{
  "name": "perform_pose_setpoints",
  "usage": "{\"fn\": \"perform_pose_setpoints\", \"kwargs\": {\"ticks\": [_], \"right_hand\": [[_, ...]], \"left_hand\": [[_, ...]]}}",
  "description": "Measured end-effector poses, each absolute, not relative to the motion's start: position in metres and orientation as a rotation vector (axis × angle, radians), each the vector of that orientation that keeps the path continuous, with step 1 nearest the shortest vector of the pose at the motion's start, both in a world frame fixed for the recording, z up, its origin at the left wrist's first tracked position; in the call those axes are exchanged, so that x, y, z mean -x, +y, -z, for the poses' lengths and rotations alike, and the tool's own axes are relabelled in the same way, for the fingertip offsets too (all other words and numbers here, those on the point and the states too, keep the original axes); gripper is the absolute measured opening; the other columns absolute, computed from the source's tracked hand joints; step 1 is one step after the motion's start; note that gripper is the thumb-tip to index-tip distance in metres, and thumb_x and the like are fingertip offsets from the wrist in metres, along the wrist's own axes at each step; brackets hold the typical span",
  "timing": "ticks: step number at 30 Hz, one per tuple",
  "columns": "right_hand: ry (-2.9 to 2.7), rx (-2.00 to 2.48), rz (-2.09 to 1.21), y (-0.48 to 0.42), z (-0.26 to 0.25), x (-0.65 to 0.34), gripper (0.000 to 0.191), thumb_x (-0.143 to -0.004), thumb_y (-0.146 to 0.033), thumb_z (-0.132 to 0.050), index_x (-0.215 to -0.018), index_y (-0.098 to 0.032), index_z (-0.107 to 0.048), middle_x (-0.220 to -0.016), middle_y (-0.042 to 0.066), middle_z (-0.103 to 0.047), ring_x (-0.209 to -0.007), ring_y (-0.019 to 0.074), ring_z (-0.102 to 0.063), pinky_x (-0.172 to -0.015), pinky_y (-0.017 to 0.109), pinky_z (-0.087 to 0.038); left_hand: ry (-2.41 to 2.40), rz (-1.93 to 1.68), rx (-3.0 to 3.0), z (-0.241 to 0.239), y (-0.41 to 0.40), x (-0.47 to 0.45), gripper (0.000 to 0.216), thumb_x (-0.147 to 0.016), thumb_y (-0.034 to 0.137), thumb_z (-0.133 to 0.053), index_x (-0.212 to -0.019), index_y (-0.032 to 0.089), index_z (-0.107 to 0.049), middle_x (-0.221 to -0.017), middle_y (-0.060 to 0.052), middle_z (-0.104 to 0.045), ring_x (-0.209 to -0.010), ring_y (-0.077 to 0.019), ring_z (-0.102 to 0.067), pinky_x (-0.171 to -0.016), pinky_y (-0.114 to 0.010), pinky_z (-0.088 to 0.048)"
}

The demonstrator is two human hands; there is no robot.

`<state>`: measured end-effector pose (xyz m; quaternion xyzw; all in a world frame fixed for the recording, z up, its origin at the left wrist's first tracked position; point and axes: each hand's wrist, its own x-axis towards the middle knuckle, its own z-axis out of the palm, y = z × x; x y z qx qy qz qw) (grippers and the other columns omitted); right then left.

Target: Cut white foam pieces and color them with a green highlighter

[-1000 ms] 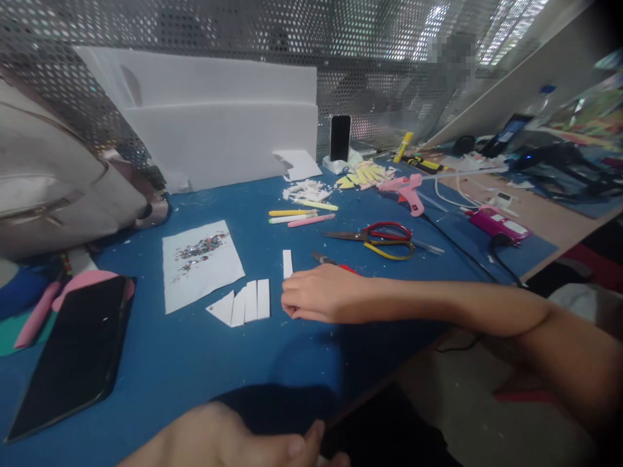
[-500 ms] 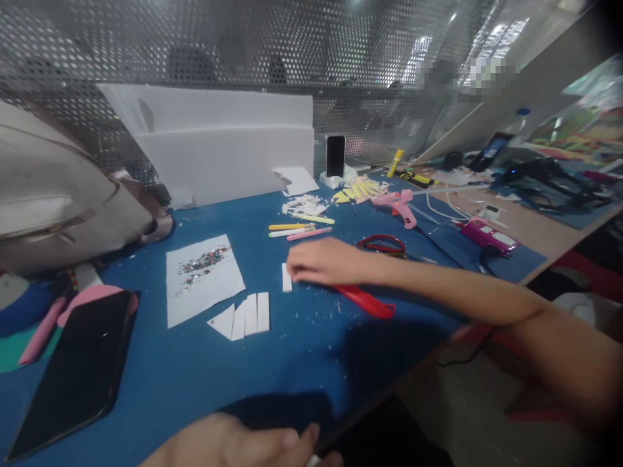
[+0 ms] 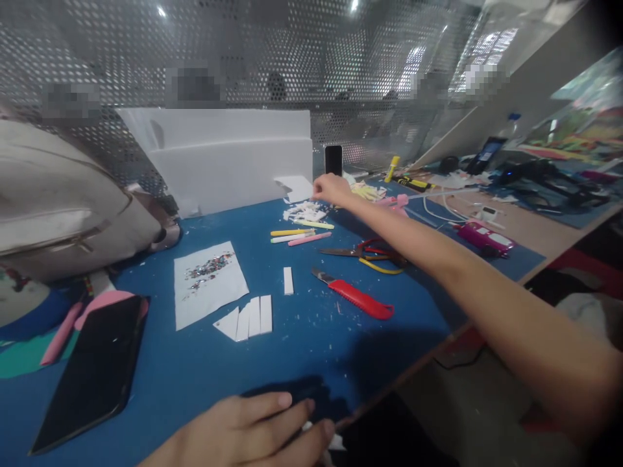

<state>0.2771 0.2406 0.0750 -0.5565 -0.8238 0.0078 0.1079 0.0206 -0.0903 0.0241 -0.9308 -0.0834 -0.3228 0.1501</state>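
Note:
My right hand (image 3: 331, 189) reaches far across the blue table (image 3: 302, 350) to a pile of white scraps (image 3: 302, 211) beside a small white foam piece (image 3: 296, 187). Its fingers are curled downward, and what they pinch is hidden. Near the front edge my left hand (image 3: 253, 429) lies with fingers together over a small white piece (image 3: 337, 443). A red utility knife (image 3: 354, 296) rests between the hands with its blade out. Cut white strips (image 3: 248, 318) and a single strip (image 3: 288, 280) lie to its left.
Scissors (image 3: 374, 251) and coloured sticks (image 3: 300, 232) lie mid-table, next to a white paper with glitter (image 3: 209, 283). A dark phone (image 3: 92, 371) and a grey bag (image 3: 58, 201) sit left. White foam boards (image 3: 228, 155), an upright phone (image 3: 333, 159) and a pink glue gun (image 3: 396, 202) stand behind.
My right hand let go of the red knife and moved away from the strips to the scrap pile at the back. My left hand slid further onto the table edge.

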Motion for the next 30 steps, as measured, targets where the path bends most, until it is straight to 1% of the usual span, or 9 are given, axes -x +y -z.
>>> {"fn": "perform_pose_setpoints", "kwargs": {"ticks": [5, 8, 10, 12, 14, 18, 23, 28, 30], "right_hand": [[-2.351, 1.558, -0.046, 0.226, -0.080, -0.272, 0.029, -0.095, -0.032, -0.058, -0.116, -0.014, -0.060, -0.118, 0.009, -0.061, -0.105, 0.0228, -0.061, -0.090, 0.044, -0.052], [-2.336, 1.428, -0.141, 0.203, -0.089, -0.269, 0.019, -0.094, -0.024, -0.056, -0.101, -0.011, -0.067, -0.108, 0.010, -0.066, -0.106, 0.0242, -0.059, -0.094, 0.041, -0.045], [-2.362, 1.298, -0.255, 0.177, -0.093, -0.265, 0.016, -0.092, -0.018, -0.054, -0.101, -0.014, -0.067, -0.107, 0.008, -0.068, -0.100, 0.0194, -0.061, -0.091, 0.034, -0.044], [-2.399, 1.158, -0.393, 0.144, -0.094, -0.261, 0.015, -0.093, -0.021, -0.055, -0.100, -0.015, -0.066, -0.105, 0.006, -0.069, -0.094, 0.0154, -0.062, -0.087, 0.029, -0.045], [-2.446, 1.039, -0.544, 0.107, -0.091, -0.257, 0.019, -0.096, -0.029, -0.052, -0.098, -0.016, -0.067, -0.098, 0.004, -0.071, -0.085, 0.0123, -0.063, -0.080, 0.026, -0.046], [-2.478, 0.698, -1.222, 0.042, -0.075, -0.253, 0.021, -0.097, -0.030, -0.052, -0.099, -0.014, -0.066, -0.086, 0.004, -0.071, -0.076, 0.0113, -0.063, -0.071, 0.024, -0.046], [-2.223, 0.766, -1.790, 0.008, -0.056, -0.246, 0.019, -0.094, -0.030, -0.056, -0.096, -0.012, -0.064, -0.078, 0.003, -0.067, -0.065, 0.0094, -0.059, -0.064, 0.021, -0.047], [-2.057, 0.767, -1.887, 0.010, -0.041, -0.240, 0.017, -0.096, -0.030, -0.052, -0.090, -0.014, -0.056, -0.071, 0.000, -0.063, -0.054, 0.0063, -0.055, -0.054, 0.018, -0.043], [-2.036, 0.777, -1.894, 0.012, -0.039, -0.240, 0.015, -0.096, -0.028, -0.052, -0.088, -0.015, -0.053, -0.070, 0.000, -0.063, -0.054, 0.0057, -0.054, -0.054, 0.018, -0.043]], "left_hand": [[-0.276, 0.974, 2.678, -0.022, -0.093, -0.022, 0.018, -0.094, 0.019, -0.052, -0.104, 0.025, -0.066, -0.104, 0.012, -0.074, -0.104, -0.0046, -0.066, -0.104, -0.018, -0.044], [-0.484, 1.133, 2.692, -0.017, -0.091, -0.023, 0.018, -0.092, 0.017, -0.052, -0.106, 0.025, -0.062, -0.107, 0.003, -0.074, -0.114, -0.0121, -0.063, -0.110, -0.032, -0.042], [-0.697, 1.235, 2.734, -0.012, -0.087, -0.023, 0.027, -0.088, 0.016, -0.058, -0.114, 0.022, -0.058, -0.111, -0.004, -0.073, -0.115, -0.0158, -0.063, -0.111, -0.039, -0.041], [-0.820, 1.321, 2.787, -0.006, -0.081, -0.023, 0.047, -0.083, 0.020, -0.068, -0.127, 0.024, -0.049, -0.113, -0.003, -0.072, -0.109, -0.0129, -0.065, -0.113, -0.034, -0.039], [-1.107, 1.408, 2.781, -0.001, -0.077, -0.021, 0.060, -0.081, 0.021, -0.071, -0.134, 0.023, -0.042, -0.118, -0.005, -0.069, -0.116, -0.0158, -0.062, -0.113, -0.036, -0.039], [-1.700, 1.650, 2.679, 0.005, -0.074, -0.018, 0.066, -0.080, 0.022, -0.073, -0.136, 0.029, -0.039, -0.129, -0.007, -0.061, -0.121, -0.0215, -0.059, -0.108, -0.041, -0.046], [-1.733, 1.589, 2.719, 0.005, -0.074, -0.019, 0.068, -0.081, 0.025, -0.072, -0.139, 0.031, -0.037, -0.131, -0.004, -0.062, -0.121, -0.0214, -0.059, -0.108, -0.037, -0.046], [-1.698, 1.550, 2.830, 0.002, -0.072, -0.023, 0.076, -0.085, 0.024, -0.066, -0.148, 0.033, -0.024, -0.135, -0.003, -0.060, -0.122, -0.0194, -0.058, -0.104, -0.032, -0.049], [-1.766, 1.638, 2.788, 0.000, -0.070, -0.025, 0.073, -0.086, 0.024, -0.065, -0.147, 0.034, -0.026, -0.136, -0.004, -0.058, -0.118, -0.0184, -0.061, -0.101, -0.031, -0.051]]}}
